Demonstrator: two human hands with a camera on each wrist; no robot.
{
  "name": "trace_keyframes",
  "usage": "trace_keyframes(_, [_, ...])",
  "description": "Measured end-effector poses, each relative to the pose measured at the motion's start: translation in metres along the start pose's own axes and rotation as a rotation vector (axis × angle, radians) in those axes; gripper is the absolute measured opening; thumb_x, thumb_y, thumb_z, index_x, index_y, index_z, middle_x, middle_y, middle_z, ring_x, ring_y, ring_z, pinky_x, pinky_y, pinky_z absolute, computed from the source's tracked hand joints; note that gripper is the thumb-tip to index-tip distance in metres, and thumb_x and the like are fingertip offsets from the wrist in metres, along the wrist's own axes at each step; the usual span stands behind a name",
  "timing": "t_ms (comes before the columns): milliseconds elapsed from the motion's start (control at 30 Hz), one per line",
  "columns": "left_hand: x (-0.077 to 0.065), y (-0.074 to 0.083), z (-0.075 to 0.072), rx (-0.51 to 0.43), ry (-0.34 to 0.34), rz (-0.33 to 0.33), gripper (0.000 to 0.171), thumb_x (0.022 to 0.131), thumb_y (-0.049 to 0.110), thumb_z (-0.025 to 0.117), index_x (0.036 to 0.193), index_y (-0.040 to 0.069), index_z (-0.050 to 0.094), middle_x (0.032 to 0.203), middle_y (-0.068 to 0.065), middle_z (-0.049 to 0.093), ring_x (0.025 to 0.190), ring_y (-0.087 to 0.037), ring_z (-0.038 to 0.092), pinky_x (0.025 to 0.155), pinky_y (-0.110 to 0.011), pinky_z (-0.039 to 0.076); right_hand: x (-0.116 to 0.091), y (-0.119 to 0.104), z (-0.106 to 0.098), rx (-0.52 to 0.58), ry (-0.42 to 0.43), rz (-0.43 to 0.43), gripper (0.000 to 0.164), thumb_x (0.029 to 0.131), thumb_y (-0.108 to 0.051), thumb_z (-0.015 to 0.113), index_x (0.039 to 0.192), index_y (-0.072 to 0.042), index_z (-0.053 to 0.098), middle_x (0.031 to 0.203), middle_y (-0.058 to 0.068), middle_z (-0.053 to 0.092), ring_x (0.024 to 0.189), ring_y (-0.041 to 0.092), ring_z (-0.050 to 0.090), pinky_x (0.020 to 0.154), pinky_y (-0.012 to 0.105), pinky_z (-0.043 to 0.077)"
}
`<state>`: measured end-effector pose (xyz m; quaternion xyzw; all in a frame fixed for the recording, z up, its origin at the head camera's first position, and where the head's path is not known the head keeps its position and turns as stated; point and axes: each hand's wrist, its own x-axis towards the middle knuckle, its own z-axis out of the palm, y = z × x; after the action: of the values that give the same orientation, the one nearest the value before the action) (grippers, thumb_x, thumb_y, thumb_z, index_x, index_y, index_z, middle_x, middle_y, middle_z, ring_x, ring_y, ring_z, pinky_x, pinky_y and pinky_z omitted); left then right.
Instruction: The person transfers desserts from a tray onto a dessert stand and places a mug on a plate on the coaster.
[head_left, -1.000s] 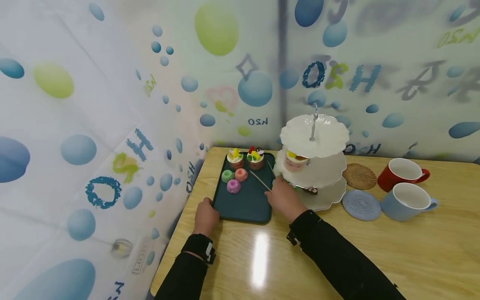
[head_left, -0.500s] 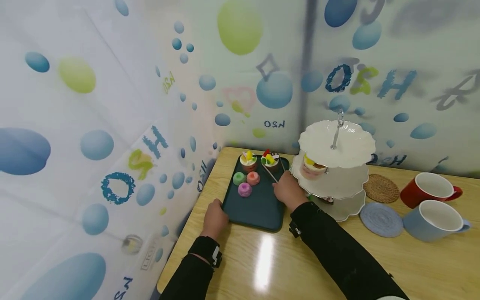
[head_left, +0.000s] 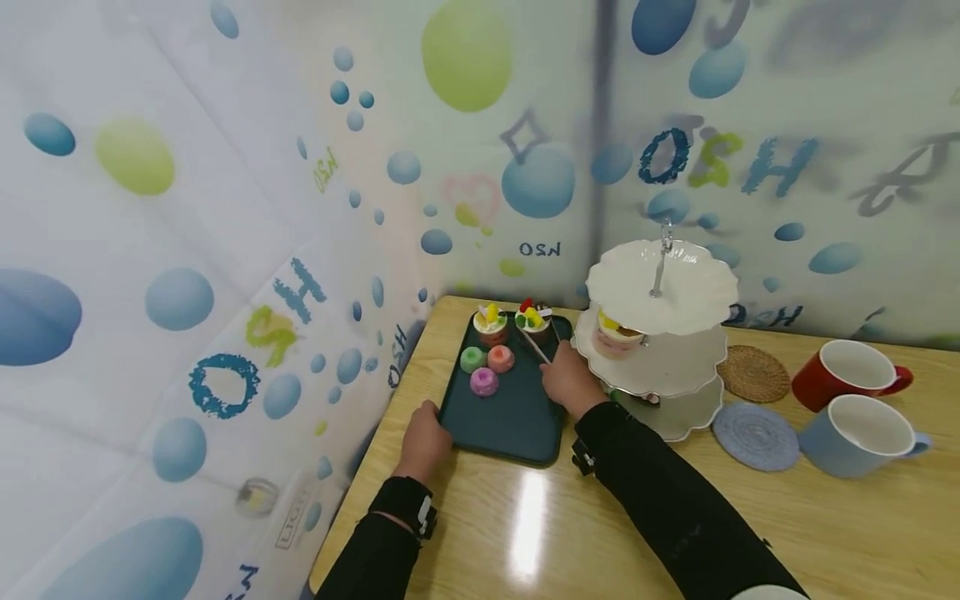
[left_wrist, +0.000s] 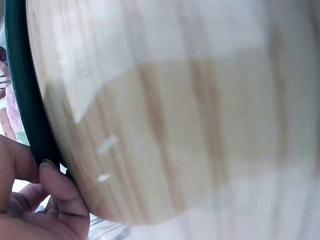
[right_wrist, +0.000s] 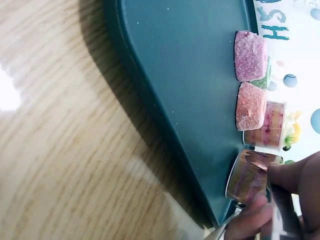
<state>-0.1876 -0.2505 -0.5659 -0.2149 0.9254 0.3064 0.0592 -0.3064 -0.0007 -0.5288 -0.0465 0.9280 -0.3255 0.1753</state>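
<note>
My left hand (head_left: 426,442) pinches the near left corner of a dark green tray (head_left: 502,425); the left wrist view shows its rim between thumb and fingers. Metal tongs (head_left: 534,346) are held in my right hand (head_left: 572,382) over the tray's right side. Their arms stand around the right-hand fruit-topped cupcake (head_left: 533,323), and one tip lies against its cup in the right wrist view. Whether the far tip touches is unclear. Beside it stands another cupcake (head_left: 491,327). Green (head_left: 473,359), orange (head_left: 501,358) and purple (head_left: 483,382) sweets lie closer to me.
Right of the tray is a white three-tier stand (head_left: 660,287), with a cupcake (head_left: 617,340) on its middle plate. Farther right are a brown coaster (head_left: 752,373), a blue coaster (head_left: 755,437), a red mug (head_left: 847,375) and a blue mug (head_left: 858,435). A patterned wall borders the table's left side.
The tongs have moved forward, and their arms have come in around the right-hand cupcake. My left hand keeps its hold on the tray corner. The head view has shifted slightly.
</note>
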Motion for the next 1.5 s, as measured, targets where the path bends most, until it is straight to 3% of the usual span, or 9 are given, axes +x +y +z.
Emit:
trace_keyframes(367, [-0.001, -0.005, 0.01, 0.039, 0.012, 0.083, 0.027, 0.086, 0.0, 0.054, 0.113, 0.0, 0.051, 0.105, -0.016, 0.053, 0.096, -0.027, 0.055, 0.084, -0.043, 0.047, -0.029, 0.007, 0.005, -0.058, 0.077, -0.063, 0.066, 0.096, -0.032, 0.051, 0.143, 0.006, 0.025, 0.13, 0.026, 0.049, 0.112, 0.037, 0.054, 0.085, 0.049, 0.047])
trace_keyframes(500, [-0.001, -0.006, 0.008, 0.071, 0.029, 0.078, 0.028, 0.085, 0.003, 0.056, 0.113, 0.001, 0.051, 0.103, -0.014, 0.05, 0.091, -0.027, 0.054, 0.08, -0.042, 0.046, -0.052, 0.005, 0.008, -0.084, 0.093, -0.095, 0.065, 0.095, -0.034, 0.053, 0.14, 0.006, 0.029, 0.123, 0.025, 0.053, 0.107, 0.036, 0.056, 0.084, 0.05, 0.047])
trace_keyframes(867, [0.001, -0.01, -0.002, 0.049, 0.008, 0.056, 0.03, 0.084, 0.004, 0.056, 0.114, 0.002, 0.05, 0.105, -0.016, 0.049, 0.091, -0.027, 0.051, 0.08, -0.042, 0.045, -0.133, 0.003, -0.003, -0.031, 0.088, -0.163, 0.07, 0.093, -0.037, 0.058, 0.142, 0.004, 0.03, 0.136, 0.022, 0.047, 0.121, 0.034, 0.049, 0.096, 0.051, 0.043])
trace_keyframes(933, [0.003, -0.009, -0.004, 0.038, 0.006, 0.059, 0.031, 0.084, 0.003, 0.056, 0.115, 0.001, 0.05, 0.106, -0.016, 0.05, 0.092, -0.028, 0.051, 0.081, -0.042, 0.045, -0.148, 0.005, -0.01, -0.011, 0.078, -0.15, 0.072, 0.093, -0.039, 0.057, 0.144, 0.003, 0.027, 0.128, 0.02, 0.051, 0.112, 0.031, 0.054, 0.089, 0.048, 0.047])
trace_keyframes(1000, [0.004, -0.008, -0.005, 0.024, 0.004, 0.059, 0.033, 0.084, 0.003, 0.055, 0.116, 0.001, 0.05, 0.108, -0.017, 0.05, 0.094, -0.028, 0.051, 0.082, -0.043, 0.045, -0.164, 0.008, -0.018, 0.006, 0.089, -0.15, 0.072, 0.093, -0.039, 0.057, 0.145, 0.001, 0.026, 0.111, 0.015, 0.056, 0.093, 0.025, 0.058, 0.075, 0.041, 0.051])
trace_keyframes(1067, [0.005, -0.008, -0.006, 0.018, -0.004, 0.055, 0.035, 0.084, 0.002, 0.055, 0.119, 0.001, 0.049, 0.11, -0.018, 0.05, 0.096, -0.028, 0.051, 0.083, -0.043, 0.045, -0.179, 0.011, -0.026, 0.014, 0.114, -0.161, 0.069, 0.093, -0.04, 0.057, 0.143, -0.001, 0.03, 0.091, 0.009, 0.054, 0.072, 0.019, 0.053, 0.059, 0.034, 0.045])
trace_keyframes(1133, [0.005, -0.008, -0.006, 0.01, -0.012, 0.049, 0.036, 0.085, 0.003, 0.054, 0.12, 0.001, 0.048, 0.112, -0.018, 0.051, 0.098, -0.028, 0.051, 0.084, -0.043, 0.045, -0.194, 0.014, -0.033, 0.022, 0.159, -0.189, 0.064, 0.092, -0.038, 0.059, 0.14, -0.003, 0.034, 0.08, 0.004, 0.048, 0.061, 0.016, 0.046, 0.052, 0.03, 0.038])
trace_keyframes(1300, [0.005, -0.009, -0.003, 0.009, -0.006, 0.057, 0.035, 0.085, 0.003, 0.053, 0.12, 0.001, 0.048, 0.112, -0.018, 0.051, 0.098, -0.028, 0.051, 0.085, -0.043, 0.045, -0.221, 0.027, -0.047, -0.004, 0.227, -0.22, 0.052, 0.092, -0.042, 0.058, 0.128, -0.008, 0.042, 0.078, 0.002, 0.047, 0.06, 0.014, 0.044, 0.051, 0.03, 0.037])
trace_keyframes(1500, [0.004, -0.007, -0.001, 0.021, -0.007, 0.073, 0.033, 0.085, 0.003, 0.052, 0.119, 0.002, 0.049, 0.112, -0.018, 0.052, 0.1, -0.029, 0.052, 0.086, -0.044, 0.045, -0.239, 0.037, -0.067, -0.022, 0.158, -0.157, 0.055, 0.092, -0.048, 0.054, 0.127, -0.007, 0.041, 0.078, 0.002, 0.047, 0.056, 0.012, 0.044, 0.045, 0.028, 0.038])
